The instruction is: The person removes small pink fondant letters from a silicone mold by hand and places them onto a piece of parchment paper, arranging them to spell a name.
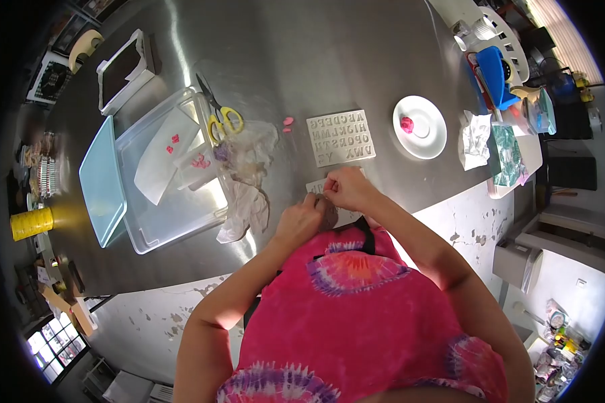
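My left hand (300, 220) and my right hand (347, 189) meet close to my body at the table's near edge. Both have bent fingers pressed together over a small pale letter mould (314, 186), which they largely cover. Whatever sits between the fingertips is too small or hidden to name. Just beyond them lies a larger grey-white alphabet mould (341, 138) with rows of letter cavities. To its right, a white plate (425, 144) carries a pink lump (407, 125). Small pink pieces (288, 121) rest on the steel left of the larger mould.
Left of my hands are a crumpled plastic bag (254, 151), yellow-handled scissors (226, 123) and a clear tray (144, 235) holding white sheets with pink bits. A blue lid (103, 185) leans beyond it. At right lie crumpled white paper (476, 140) and a blue container (494, 77).
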A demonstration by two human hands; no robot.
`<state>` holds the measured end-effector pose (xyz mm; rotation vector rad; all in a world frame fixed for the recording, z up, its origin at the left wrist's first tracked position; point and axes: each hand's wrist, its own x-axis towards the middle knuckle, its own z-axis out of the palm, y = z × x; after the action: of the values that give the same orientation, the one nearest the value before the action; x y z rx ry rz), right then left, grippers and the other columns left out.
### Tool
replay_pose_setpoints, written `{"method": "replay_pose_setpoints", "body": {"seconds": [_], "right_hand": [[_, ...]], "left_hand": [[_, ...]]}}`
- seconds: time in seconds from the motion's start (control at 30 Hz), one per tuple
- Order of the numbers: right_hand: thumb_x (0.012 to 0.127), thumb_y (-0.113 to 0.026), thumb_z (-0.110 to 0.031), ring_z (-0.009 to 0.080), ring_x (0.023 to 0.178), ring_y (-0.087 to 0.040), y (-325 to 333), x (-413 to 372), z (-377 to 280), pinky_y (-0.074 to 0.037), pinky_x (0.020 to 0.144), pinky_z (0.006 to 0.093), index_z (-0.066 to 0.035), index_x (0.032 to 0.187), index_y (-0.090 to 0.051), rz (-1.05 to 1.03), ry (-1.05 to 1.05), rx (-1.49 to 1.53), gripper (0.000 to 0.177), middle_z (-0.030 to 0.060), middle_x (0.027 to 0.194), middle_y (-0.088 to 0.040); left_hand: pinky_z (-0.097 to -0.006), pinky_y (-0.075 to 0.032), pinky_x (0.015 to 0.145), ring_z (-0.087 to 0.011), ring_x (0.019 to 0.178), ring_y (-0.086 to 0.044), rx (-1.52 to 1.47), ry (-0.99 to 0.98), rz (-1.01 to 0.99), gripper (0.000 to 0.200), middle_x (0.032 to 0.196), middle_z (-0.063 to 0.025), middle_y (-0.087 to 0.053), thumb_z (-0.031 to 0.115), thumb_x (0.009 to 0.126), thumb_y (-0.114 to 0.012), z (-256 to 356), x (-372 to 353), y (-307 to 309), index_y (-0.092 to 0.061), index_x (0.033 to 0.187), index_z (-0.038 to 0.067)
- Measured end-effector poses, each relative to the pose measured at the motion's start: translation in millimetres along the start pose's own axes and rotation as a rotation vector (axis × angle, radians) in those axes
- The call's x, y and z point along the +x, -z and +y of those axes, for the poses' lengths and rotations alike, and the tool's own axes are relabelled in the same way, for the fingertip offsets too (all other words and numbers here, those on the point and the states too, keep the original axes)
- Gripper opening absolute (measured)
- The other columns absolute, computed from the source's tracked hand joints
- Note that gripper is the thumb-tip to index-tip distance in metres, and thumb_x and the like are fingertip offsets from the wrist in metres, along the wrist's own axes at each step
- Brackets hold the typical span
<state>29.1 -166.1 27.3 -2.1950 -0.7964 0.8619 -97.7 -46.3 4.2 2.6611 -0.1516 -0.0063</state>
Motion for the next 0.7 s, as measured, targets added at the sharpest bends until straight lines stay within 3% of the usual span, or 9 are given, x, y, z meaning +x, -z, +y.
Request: {"method": "replay_pose_setpoints", "body": {"seconds": [0.1,0.3,0.4,0.47,0.5,0.57,0.7], "right_hand": [[0.069,-0.065,-0.013,0.0222,0.061,-0.064,-1,1,3,-0.051,0.058,0.0308,-0.001,0.071,-0.063,-0.024,0.01,0.006,0.012,0.0134,0.065,-0.063],[0.068,-0.065,-0.012,0.0207,0.06,-0.063,-2,3,7,-0.05,0.058,0.0301,-0.002,0.071,-0.064,-0.01,0.046,-0.017,0.011,0.0116,0.065,-0.063],[0.068,-0.065,-0.012,0.0206,0.06,-0.063,1,4,7,-0.05,0.058,0.0305,-0.002,0.071,-0.063,-0.057,-0.002,0.002,0.011,0.0114,0.065,-0.063],[0.068,-0.065,-0.012,0.0203,0.06,-0.063,3,3,5,-0.05,0.058,0.0303,-0.002,0.071,-0.064,-0.06,-0.006,0.007,0.011,0.0113,0.065,-0.063],[0.067,-0.066,-0.013,0.0201,0.06,-0.063,3,2,5,-0.05,0.058,0.0301,-0.002,0.072,-0.064,-0.061,-0.011,0.013,0.012,0.0113,0.065,-0.063],[0.068,-0.066,-0.013,0.0191,0.059,-0.062,4,1,6,-0.05,0.057,0.0297,-0.002,0.072,-0.064,-0.054,-0.01,0.029,0.012,0.011,0.065,-0.063],[0.072,-0.066,-0.014,0.0154,0.058,-0.061,7,2,6,-0.049,0.054,0.0277,-0.001,0.076,-0.064,-0.096,-0.044,0.121,0.014,0.009,0.066,-0.063]], "left_hand": [[-0.0364,-0.05,0.051,-0.029,0.063,-0.06,-0.045,-0.022,0.016,0.027,0.082,-0.0115,-0.054,0.008,0.072,-0.056,-2,2,3,-0.054,0.099,0.005],[-0.0409,-0.049,0.053,-0.033,0.064,-0.059,-0.169,0.071,-0.043,0.027,0.082,-0.0128,-0.055,0.011,0.072,-0.06,-5,8,12,-0.053,0.097,0.007],[-0.0413,-0.048,0.054,-0.035,0.064,-0.058,-0.259,0.098,0.02,0.024,0.082,-0.0138,-0.057,0.014,0.075,-0.06,-9,9,7,-0.051,0.095,0.006],[-0.0373,-0.047,0.056,-0.0299,0.065,-0.06,-0.518,0.294,0.035,0.019,0.074,-0.0121,-0.058,0.015,0.079,-0.059,-10,9,12,-0.049,0.092,0.005],[-0.0373,-0.047,0.056,-0.0299,0.065,-0.06,-0.518,0.293,0.033,0.019,0.074,-0.0121,-0.058,0.015,0.079,-0.059,-11,8,14,-0.049,0.092,0.005],[-0.0308,-0.046,0.056,-0.0206,0.065,-0.062,-0.72,0.456,0.026,0.014,0.067,-0.0088,-0.057,0.013,0.084,-0.057,-13,4,18,-0.048,0.091,0.004],[-0.0305,-0.044,0.054,-0.0213,0.059,-0.057,-0.826,0.508,0.122,0.016,0.066,-0.0104,-0.058,0.017,0.083,-0.06,-26,-2,-6,-0.051,0.088,0.004]]}}
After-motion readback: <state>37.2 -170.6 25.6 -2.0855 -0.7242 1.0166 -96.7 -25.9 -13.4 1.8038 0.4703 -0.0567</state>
